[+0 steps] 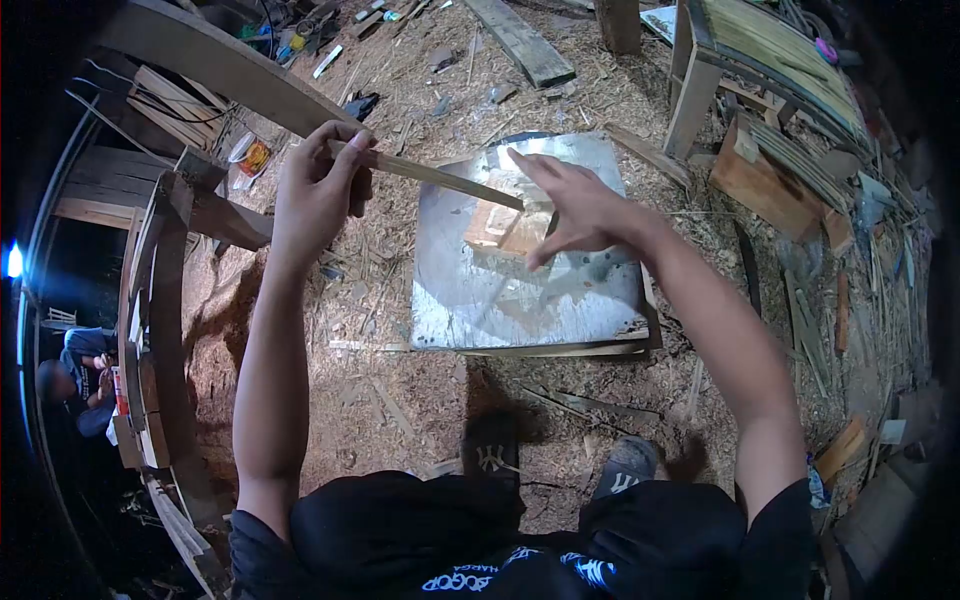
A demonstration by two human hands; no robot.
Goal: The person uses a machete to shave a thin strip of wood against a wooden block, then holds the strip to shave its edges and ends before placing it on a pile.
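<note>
My left hand (325,178) pinches one end of a thin wooden strip (440,178), which slants down to the right over a low, pale, worn board (450,300). The strip's far end lies above a small wooden block (495,228) near the middle of the board. My right hand (572,205) is just right of that end, fingers and thumb spread apart, with nothing held in it. A lighter piece beside the block is partly hidden by the strip and my right hand.
Wood shavings and scraps cover the ground (400,400). A plank (520,40) lies ahead. Slatted wooden furniture (780,60) stands at the upper right, curved wooden frames (165,300) at the left. A seated person (85,380) is at the far left. My shoes are below the board.
</note>
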